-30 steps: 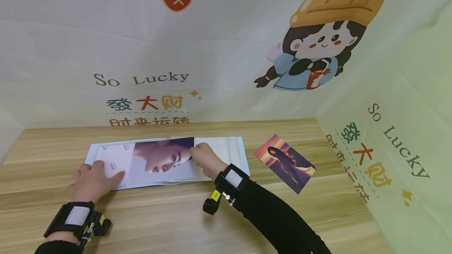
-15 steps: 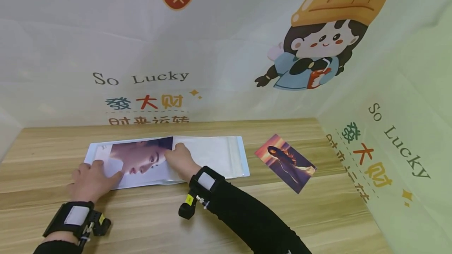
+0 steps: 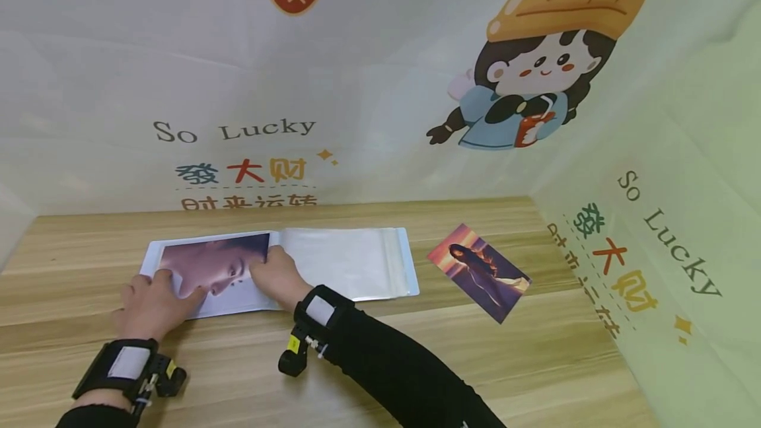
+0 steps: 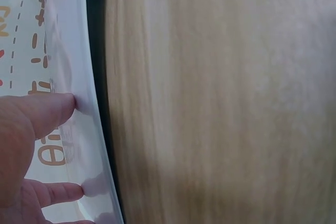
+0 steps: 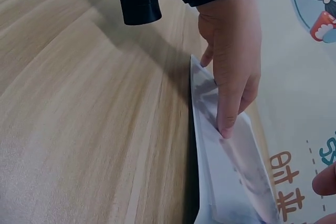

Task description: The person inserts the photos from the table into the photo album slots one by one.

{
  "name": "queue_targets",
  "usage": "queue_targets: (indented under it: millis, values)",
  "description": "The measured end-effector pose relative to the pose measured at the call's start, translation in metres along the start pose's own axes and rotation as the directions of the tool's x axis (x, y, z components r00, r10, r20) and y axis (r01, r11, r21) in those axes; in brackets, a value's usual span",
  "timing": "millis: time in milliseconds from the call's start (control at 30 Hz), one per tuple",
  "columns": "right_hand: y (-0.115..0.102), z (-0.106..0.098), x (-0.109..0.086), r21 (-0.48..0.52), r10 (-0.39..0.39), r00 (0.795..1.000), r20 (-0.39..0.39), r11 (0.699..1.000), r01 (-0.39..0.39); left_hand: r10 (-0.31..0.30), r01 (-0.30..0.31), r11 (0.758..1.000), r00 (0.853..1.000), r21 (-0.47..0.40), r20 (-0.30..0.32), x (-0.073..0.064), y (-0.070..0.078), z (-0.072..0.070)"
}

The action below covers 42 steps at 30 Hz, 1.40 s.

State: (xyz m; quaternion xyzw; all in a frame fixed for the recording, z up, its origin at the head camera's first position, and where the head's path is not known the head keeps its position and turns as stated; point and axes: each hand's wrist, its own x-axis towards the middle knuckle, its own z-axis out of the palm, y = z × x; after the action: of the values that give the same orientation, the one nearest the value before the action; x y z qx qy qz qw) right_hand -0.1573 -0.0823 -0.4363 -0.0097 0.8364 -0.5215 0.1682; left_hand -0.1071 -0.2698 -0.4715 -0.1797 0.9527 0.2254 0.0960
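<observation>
A long, low photo album (image 3: pixel 345 263) with clear sleeve pages lies open on the table. A photo print of a face in profile (image 3: pixel 202 259) lies over its left part. My left hand (image 3: pixel 148 309) rests on the album's left end, fingers spread. In the left wrist view its thumb (image 4: pixel 55 111) touches the page near the edge. With curled fingers, my right hand (image 3: pixel 279 276) pinches the photo's right edge, near the album's middle. Only fingertips of the right hand (image 5: pixel 326 182) show in the right wrist view. Whether the photo is fully inside the sleeve I cannot tell.
Right of the album, a second photo print with a sunset-coloured scene (image 3: pixel 481 276) lies slanted on the wooden table (image 3: pixel 380 349). A pale printed cloth (image 3: pixel 368 98) rises behind and at the right side of the table.
My right hand has moved left, and the face photo has slid left with it, baring more of the album's right part. The left hand has stayed in place.
</observation>
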Motion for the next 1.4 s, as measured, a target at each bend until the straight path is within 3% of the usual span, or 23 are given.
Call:
queue_targets:
  millis: [400, 533, 700, 800, 967, 1067, 1167, 1267, 1400]
  values:
    - [0.003, -0.004, -0.001, -0.113, -0.036, 0.983, 0.178, 0.992, 0.057, 0.013, -0.013, 1.000, 1.000, -0.007, -0.028, -0.001, 0.001, 0.003]
    - [0.004, -0.006, 0.000, -0.118, -0.041, 0.976, 0.212, 0.991, 0.067, 0.038, -0.037, 0.999, 0.997, 0.009, -0.070, -0.001, 0.001, 0.007]
    - [0.007, -0.006, 0.003, -0.125, -0.037, 0.976, 0.213, 0.990, 0.065, 0.144, -0.141, 0.990, 0.973, 0.028, -0.178, -0.002, 0.018, 0.016]
    - [0.010, -0.007, 0.004, -0.117, -0.058, 0.976, 0.210, 0.990, 0.084, 0.200, -0.198, 0.980, 0.962, 0.031, -0.185, -0.004, 0.032, 0.021]
    - [0.018, -0.020, 0.001, -0.066, -0.108, 0.962, 0.251, 0.989, 0.129, 0.239, -0.239, 0.971, 0.954, 0.023, -0.179, -0.006, 0.049, 0.026]
    - [0.024, -0.042, -0.001, -0.033, -0.162, 0.944, 0.286, 0.983, 0.178, 0.249, -0.251, 0.968, 0.952, 0.013, -0.178, -0.007, 0.053, 0.027]
    - [0.033, -0.078, -0.002, -0.062, -0.205, 0.937, 0.283, 0.971, 0.231, 0.252, -0.255, 0.967, 0.954, 0.002, -0.164, -0.007, 0.053, 0.028]
    - [0.050, -0.124, 0.002, -0.204, -0.202, 0.955, 0.216, 0.947, 0.247, 0.253, -0.257, 0.966, 0.955, -0.007, -0.152, -0.007, 0.051, 0.027]
    - [0.080, -0.186, 0.011, -0.412, -0.120, 0.990, 0.080, 0.900, 0.143, 0.251, -0.255, 0.967, 0.956, -0.005, -0.155, -0.007, 0.045, 0.026]
